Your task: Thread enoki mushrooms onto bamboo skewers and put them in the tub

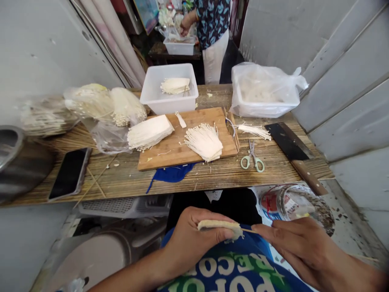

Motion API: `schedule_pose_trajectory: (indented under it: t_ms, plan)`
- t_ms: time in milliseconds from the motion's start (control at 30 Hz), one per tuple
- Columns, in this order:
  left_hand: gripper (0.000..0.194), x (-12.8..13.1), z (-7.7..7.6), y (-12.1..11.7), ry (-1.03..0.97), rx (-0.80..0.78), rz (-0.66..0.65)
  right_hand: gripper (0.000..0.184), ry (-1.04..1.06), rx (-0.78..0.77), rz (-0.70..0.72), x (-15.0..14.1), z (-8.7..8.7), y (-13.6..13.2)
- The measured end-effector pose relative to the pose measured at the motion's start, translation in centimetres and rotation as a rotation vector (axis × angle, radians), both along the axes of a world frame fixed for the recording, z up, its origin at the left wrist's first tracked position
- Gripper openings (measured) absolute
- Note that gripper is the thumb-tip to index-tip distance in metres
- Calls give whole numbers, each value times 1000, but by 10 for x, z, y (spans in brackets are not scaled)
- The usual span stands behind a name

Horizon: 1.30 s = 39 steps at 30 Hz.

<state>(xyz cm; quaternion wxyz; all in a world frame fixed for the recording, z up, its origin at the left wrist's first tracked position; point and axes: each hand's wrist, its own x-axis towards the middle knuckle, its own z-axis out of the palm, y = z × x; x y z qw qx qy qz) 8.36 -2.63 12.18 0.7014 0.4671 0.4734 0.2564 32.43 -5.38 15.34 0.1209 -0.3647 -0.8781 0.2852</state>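
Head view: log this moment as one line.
left hand: holds enoki mushroom bundle | right hand: pinches wooden skewer | skewer meets bundle

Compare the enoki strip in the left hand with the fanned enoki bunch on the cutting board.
The enoki strip is a narrow, flattened band; the enoki bunch is a wider, loose fan of separate stems. The strip looks yellower, the bunch whiter. The strip is held up in the left hand, a wooden skewer at its end; the bunch lies on the cutting board with no skewer visible. Both are pale enoki mushrooms.
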Motion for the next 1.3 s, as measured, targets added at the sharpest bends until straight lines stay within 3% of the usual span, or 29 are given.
schedule_pose_trajectory:
  t_ms: [167, 633, 833, 1033, 1300]
  plan:
    - [15, 1, 2, -11, -35, -41, -24, 31, 19, -3, -3, 4, -2, -9]
    - [10, 5, 2, -13, -80, -70, -15, 34, 33, -35, 13, -2, -4, -8]
    - [20, 1, 3, -5, -36, -10, -14, 37, 61, -57, 24, -2, -4, -3]
    - [15, -4, 7, -3, 62, 112, -5, 38, 64, -88, 48, -1, -1, 3]
    - [17, -3, 2, -5, 35, 192, -8, 38, 107, -103, -28, 4, 0, -1]
